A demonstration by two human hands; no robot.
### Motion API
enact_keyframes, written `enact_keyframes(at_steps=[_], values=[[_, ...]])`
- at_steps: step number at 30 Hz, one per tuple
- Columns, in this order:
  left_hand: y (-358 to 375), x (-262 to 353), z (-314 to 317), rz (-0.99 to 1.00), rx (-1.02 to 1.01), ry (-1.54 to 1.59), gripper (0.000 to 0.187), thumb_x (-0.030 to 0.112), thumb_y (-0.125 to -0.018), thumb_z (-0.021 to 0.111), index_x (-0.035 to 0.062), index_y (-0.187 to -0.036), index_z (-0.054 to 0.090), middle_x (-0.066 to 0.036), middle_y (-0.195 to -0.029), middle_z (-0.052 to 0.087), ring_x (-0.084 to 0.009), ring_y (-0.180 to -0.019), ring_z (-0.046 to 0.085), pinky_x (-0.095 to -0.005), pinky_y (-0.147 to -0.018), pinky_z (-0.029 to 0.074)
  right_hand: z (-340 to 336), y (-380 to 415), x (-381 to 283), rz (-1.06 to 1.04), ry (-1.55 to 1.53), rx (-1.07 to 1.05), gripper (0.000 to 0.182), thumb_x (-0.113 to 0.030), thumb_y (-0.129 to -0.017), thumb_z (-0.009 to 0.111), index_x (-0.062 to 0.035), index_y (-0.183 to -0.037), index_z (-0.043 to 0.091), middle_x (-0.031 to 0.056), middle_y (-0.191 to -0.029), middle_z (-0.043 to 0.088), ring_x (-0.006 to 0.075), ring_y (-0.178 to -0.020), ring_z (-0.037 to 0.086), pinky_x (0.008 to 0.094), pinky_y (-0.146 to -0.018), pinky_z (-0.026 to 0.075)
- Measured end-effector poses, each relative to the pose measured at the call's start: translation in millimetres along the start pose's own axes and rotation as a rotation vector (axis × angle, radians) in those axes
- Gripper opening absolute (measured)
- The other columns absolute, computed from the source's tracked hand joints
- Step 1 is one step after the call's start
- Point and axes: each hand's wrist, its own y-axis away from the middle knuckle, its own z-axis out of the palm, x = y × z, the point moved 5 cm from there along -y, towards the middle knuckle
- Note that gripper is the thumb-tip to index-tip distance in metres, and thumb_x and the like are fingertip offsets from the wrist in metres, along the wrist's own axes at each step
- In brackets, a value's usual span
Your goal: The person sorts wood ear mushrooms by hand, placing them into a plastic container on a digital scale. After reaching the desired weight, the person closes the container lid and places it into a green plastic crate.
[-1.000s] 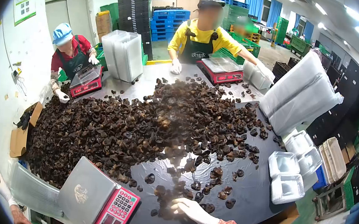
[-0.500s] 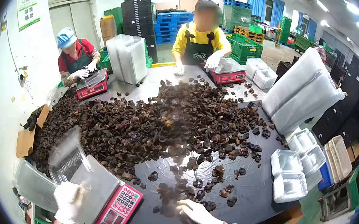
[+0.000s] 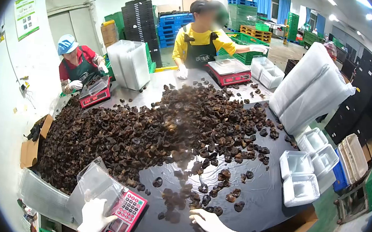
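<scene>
My left hand [image 3: 95, 218], in a white glove, is at the near edge of a clear plastic box [image 3: 102, 180], its fingers closed on it and the thumb stuck out to the right. The box is over the plate of a red scale [image 3: 127, 211], whose keypad and lit display face me. My right hand [image 3: 213, 224], also gloved, rests low over the dark tabletop with fingers stretched out and nothing in them. Just beyond its fingertips lie loose wood ear mushrooms [image 3: 214, 210]. A large heap of wood ear mushrooms [image 3: 115, 140] spreads across the table.
A stack of clear plastic lids [image 3: 44, 196] lies left of the scale. White plastic trays [image 3: 300, 189] stand at the right edge, near a tall wrapped bundle [image 3: 311, 90]. Two people [image 3: 197, 49] in aprons are across the table, each beside a red scale [image 3: 229, 75].
My left hand has brought the clear box rightward and down over the scale. My right hand has shifted slightly right. The person in yellow now stretches one arm toward white trays.
</scene>
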Motion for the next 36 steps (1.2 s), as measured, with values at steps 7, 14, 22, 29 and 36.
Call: enact_keyframes(at_steps=[7,14,22,29,36], values=[[-18,65,-24,0.109,0.105,0.248,0.062,0.034,-0.071,0.087,0.0019,-0.119,0.064,-0.016,-0.108,0.068,-0.0370,-0.098,0.064,-0.0460,-0.086,0.050,-5,4,-8,0.063,-0.079,0.042,0.034,-0.025,-0.100,0.056,-0.0074,-0.128,0.063,0.0168,-0.125,0.067,0.0335,-0.112,0.067,0.0402,-0.095,0.054],[-23,135,90,0.140,0.046,0.457,0.058,0.038,-0.081,0.082,0.0012,-0.123,0.065,-0.021,-0.121,0.067,-0.0387,-0.111,0.064,-0.0462,-0.097,0.050,-13,9,-21,-0.097,0.088,0.178,0.034,-0.022,-0.100,0.056,-0.0067,-0.129,0.062,0.0155,-0.122,0.069,0.0321,-0.111,0.068,0.0395,-0.097,0.053],[6,144,176,-0.055,0.050,0.511,0.082,0.036,-0.084,0.078,-0.0067,-0.146,0.044,-0.029,-0.150,0.044,-0.0441,-0.142,0.039,-0.0524,-0.118,0.030,-80,35,8,-0.202,0.437,0.758,0.040,-0.005,-0.089,0.062,0.0001,-0.129,0.059,0.0200,-0.125,0.062,0.0360,-0.118,0.058,0.0438,-0.104,0.045],[24,138,210,-0.104,0.049,0.460,0.083,0.035,-0.083,0.077,-0.0073,-0.146,0.043,-0.029,-0.153,0.041,-0.0451,-0.147,0.031,-0.0561,-0.122,0.018,-116,59,81,-0.076,0.672,0.917,0.054,-0.011,-0.088,0.068,0.0023,-0.138,0.053,0.0223,-0.142,0.054,0.0404,-0.136,0.046,0.0500,-0.115,0.032],[24,138,210,-0.104,0.045,0.438,0.078,0.038,-0.083,0.077,-0.0049,-0.142,0.050,-0.028,-0.151,0.044,-0.0447,-0.146,0.033,-0.0573,-0.122,0.020,-106,54,73,-0.039,0.871,0.774,0.058,-0.019,-0.084,0.070,0.0032,-0.136,0.054,0.0267,-0.147,0.047,0.0452,-0.141,0.038,0.0571,-0.120,0.023]])
